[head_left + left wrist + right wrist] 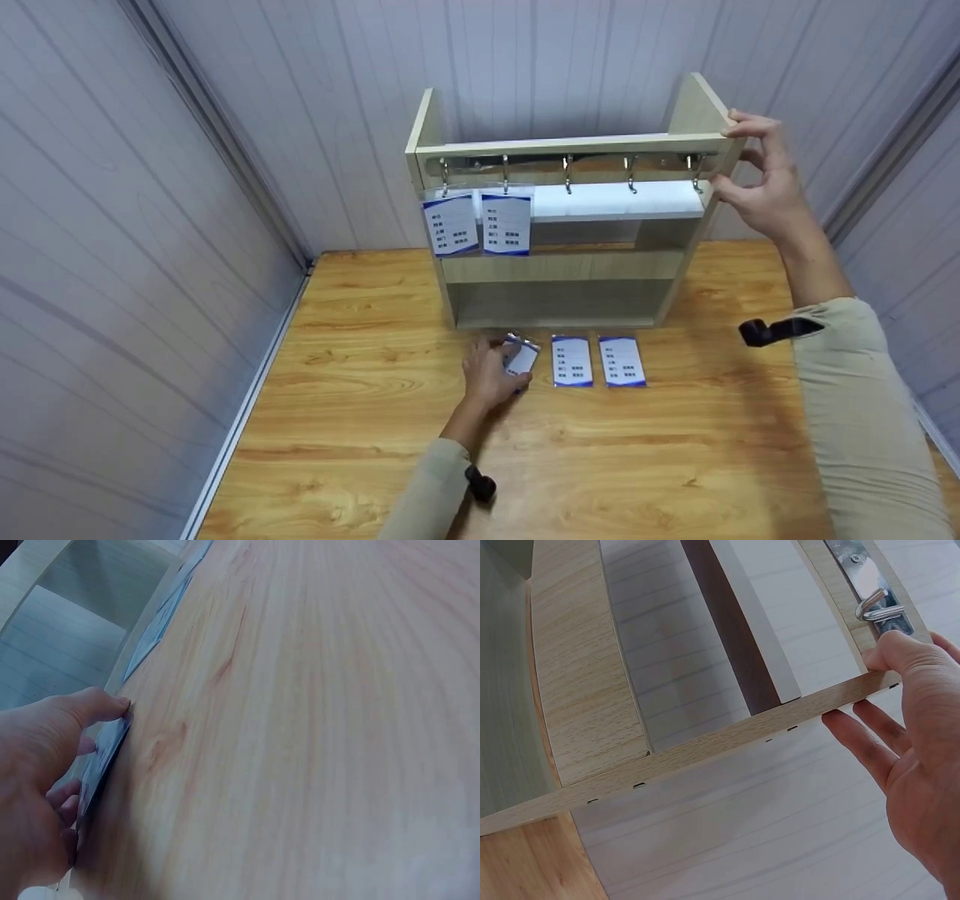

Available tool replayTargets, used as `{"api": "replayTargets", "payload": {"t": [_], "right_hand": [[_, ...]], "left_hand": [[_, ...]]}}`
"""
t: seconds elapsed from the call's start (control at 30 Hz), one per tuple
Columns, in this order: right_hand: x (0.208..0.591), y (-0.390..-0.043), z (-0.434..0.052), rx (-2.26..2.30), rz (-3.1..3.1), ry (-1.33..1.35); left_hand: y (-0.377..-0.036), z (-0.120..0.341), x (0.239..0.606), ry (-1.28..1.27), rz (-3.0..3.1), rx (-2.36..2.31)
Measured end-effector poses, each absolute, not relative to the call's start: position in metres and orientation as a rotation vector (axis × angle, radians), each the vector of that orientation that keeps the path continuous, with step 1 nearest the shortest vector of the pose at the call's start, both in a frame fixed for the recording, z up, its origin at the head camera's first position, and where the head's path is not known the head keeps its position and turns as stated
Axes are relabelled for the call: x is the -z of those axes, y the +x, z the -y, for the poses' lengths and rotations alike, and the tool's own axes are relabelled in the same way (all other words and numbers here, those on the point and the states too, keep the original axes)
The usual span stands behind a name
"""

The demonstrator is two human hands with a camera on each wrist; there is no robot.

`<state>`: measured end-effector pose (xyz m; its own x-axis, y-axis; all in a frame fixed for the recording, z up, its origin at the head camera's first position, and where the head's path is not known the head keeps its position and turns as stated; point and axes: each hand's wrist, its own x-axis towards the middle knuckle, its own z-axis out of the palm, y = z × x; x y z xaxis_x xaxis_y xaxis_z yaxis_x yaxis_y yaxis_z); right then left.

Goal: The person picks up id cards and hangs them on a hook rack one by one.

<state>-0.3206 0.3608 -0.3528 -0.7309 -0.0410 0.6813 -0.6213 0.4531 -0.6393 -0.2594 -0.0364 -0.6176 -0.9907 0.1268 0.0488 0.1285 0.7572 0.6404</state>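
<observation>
My left hand (489, 375) is low over the table in front of the shelf, pinching a white-and-blue badge card (523, 360) by its edges between thumb and fingers. In the left wrist view that badge card (103, 757) lies slanted close to the tabletop, partly hidden by the hand. At the upper right corner of the small wooden shelf (564, 266), my right hand (772, 180) grips the side panel (727, 736), thumb on the front and fingers around the outside. A metal hook rail (600, 161) runs along the shelf's top board, just beside the right thumb.
Two badge cards, one on the left (451, 225) and one beside it (506, 225), hang from the two leftmost hooks. Two more, a middle card (572, 361) and a right card (622, 361), lie on the wooden table (360, 420). Pale panelled walls (360, 112) stand around.
</observation>
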Motion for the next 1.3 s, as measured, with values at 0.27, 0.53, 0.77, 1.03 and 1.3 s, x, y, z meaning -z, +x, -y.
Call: {"api": "replayTargets", "payload": {"t": [0.27,0.53,0.77,1.03,1.3], "right_hand": [[0.351,-0.320,-0.359,-1.300,2.105,0.560],[0.352,-0.320,-0.358,-1.304,2.117,0.562],[0.350,-0.319,-0.359,-1.302,2.126,0.558],[0.350,-0.318,-0.360,-1.287,2.137,0.548],[0.351,-0.320,-0.361,-1.310,2.110,0.556]], "left_hand": [[-0.261,0.035,0.616,-0.338,2.928,1.120],[-0.259,0.035,0.618,-0.361,2.915,1.108],[-0.258,0.036,0.617,-0.437,2.906,1.168],[-0.265,0.038,0.635,-0.504,2.826,1.274],[-0.257,0.037,0.623,-0.489,2.867,1.188]]}}
